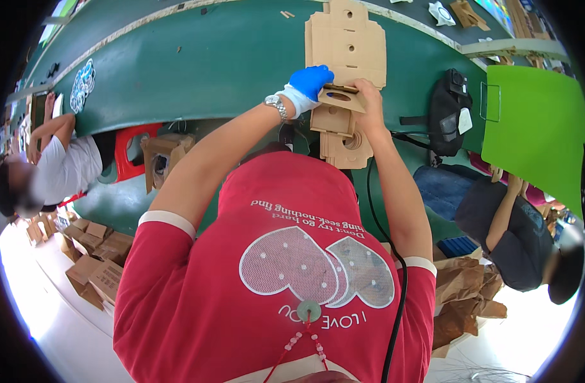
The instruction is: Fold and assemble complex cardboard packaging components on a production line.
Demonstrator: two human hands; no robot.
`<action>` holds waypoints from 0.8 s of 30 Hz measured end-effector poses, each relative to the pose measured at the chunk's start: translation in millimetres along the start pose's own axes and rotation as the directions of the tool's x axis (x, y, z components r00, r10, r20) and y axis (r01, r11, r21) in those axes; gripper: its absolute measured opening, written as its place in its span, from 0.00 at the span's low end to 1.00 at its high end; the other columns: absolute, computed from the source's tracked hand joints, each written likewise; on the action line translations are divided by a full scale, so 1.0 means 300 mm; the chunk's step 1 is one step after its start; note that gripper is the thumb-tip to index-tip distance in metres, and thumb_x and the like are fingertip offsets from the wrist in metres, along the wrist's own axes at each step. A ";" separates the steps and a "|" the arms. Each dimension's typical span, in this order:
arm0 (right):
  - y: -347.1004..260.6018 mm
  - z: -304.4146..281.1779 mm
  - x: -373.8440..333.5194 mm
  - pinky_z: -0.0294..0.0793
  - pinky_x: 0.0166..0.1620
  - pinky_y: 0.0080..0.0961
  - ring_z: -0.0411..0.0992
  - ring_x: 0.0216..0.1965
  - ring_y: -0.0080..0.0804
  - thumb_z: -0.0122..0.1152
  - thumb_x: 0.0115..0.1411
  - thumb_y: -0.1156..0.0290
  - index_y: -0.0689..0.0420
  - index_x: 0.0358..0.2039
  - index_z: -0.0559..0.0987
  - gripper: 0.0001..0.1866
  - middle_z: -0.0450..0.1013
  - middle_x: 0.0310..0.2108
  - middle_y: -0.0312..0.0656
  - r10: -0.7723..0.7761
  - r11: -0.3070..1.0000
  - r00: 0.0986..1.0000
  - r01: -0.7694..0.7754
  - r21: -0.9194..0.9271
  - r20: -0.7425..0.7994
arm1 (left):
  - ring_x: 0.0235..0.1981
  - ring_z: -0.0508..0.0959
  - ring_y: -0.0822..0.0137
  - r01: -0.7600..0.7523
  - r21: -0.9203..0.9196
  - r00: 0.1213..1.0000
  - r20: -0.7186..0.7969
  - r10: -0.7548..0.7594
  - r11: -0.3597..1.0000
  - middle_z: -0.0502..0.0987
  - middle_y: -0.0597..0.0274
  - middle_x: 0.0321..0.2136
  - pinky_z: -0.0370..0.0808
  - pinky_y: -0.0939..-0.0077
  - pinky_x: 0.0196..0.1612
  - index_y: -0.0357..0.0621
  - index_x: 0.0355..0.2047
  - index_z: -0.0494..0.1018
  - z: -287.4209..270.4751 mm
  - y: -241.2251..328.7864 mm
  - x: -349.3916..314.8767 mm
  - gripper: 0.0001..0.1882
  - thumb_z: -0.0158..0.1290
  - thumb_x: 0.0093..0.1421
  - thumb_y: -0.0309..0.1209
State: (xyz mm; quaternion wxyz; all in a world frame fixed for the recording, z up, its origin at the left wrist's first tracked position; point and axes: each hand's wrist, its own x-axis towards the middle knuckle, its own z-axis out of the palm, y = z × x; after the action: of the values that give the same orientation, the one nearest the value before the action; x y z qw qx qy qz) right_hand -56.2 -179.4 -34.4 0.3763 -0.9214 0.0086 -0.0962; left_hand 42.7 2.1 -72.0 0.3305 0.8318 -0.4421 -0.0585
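Remote view: I saw the box [331,120] between both hands, touching their fingers | left hand [310,82], gloved, gripped its far-left corner, tips partly hidden | right hand [371,105] held its right side | flap [350,102] blocked my view inside | sheets [334,45] lay just beyond on the table [241,70] | bag [444,118] lay right, apart

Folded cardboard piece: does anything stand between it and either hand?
Nothing visible does: the bare right hand holds the folded cardboard piece at its right, the left hand at its left through a blue glove.
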 end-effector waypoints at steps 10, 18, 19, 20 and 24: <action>-0.021 -0.074 -0.006 0.74 0.45 0.28 0.76 0.39 0.32 0.74 0.47 0.73 0.61 0.44 0.78 0.22 0.78 0.39 0.43 0.522 0.798 0.848 -0.524 0.297 0.095 | 0.50 0.75 0.66 0.616 -0.774 0.731 0.492 -0.473 0.147 0.73 0.51 0.53 0.77 0.73 0.46 0.35 0.62 0.61 -0.177 0.157 -0.171 0.40 0.67 0.54 0.38; -0.006 -0.120 -0.144 0.70 0.55 0.29 0.70 0.53 0.33 0.66 0.61 0.59 0.66 0.54 0.70 0.29 0.71 0.52 0.48 0.711 0.500 0.697 -0.406 0.765 -0.095 | 0.44 0.77 0.65 0.526 -0.848 0.736 0.414 -0.535 0.067 0.77 0.59 0.46 0.76 0.71 0.41 0.39 0.56 0.71 -0.240 0.065 0.232 0.27 0.61 0.59 0.39; -0.010 -0.129 -0.184 0.70 0.54 0.29 0.70 0.52 0.33 0.66 0.62 0.60 0.66 0.54 0.70 0.28 0.71 0.51 0.48 0.750 0.432 0.660 -0.458 0.777 -0.028 | 0.42 0.77 0.66 0.509 -0.856 0.757 0.395 -0.520 0.091 0.77 0.60 0.45 0.76 0.71 0.41 0.40 0.54 0.72 -0.226 0.029 0.327 0.25 0.60 0.60 0.40; -0.024 -0.135 -0.218 0.70 0.54 0.29 0.70 0.52 0.33 0.66 0.62 0.60 0.66 0.54 0.70 0.28 0.71 0.51 0.48 0.751 0.437 0.659 -0.445 0.782 -0.045 | 0.41 0.78 0.66 0.490 -0.864 0.772 0.371 -0.516 0.113 0.78 0.60 0.44 0.76 0.71 0.41 0.42 0.53 0.73 -0.221 -0.001 0.428 0.24 0.60 0.60 0.40; -0.067 -0.132 -0.309 0.71 0.52 0.30 0.70 0.50 0.35 0.68 0.58 0.61 0.66 0.51 0.71 0.27 0.70 0.50 0.50 0.702 0.651 0.691 -0.521 0.552 -0.175 | 0.42 0.78 0.66 0.410 -0.863 0.827 0.217 -0.518 0.295 0.78 0.58 0.42 0.78 0.69 0.44 0.43 0.51 0.74 -0.228 -0.088 0.814 0.24 0.60 0.59 0.43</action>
State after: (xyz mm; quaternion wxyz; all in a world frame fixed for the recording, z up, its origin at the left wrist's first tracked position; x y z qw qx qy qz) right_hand -155.5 -184.1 -8.5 0.5840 -0.7083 0.3736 -0.1334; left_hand 234.8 -142.6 12.7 0.7029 0.6273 -0.0669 -0.3286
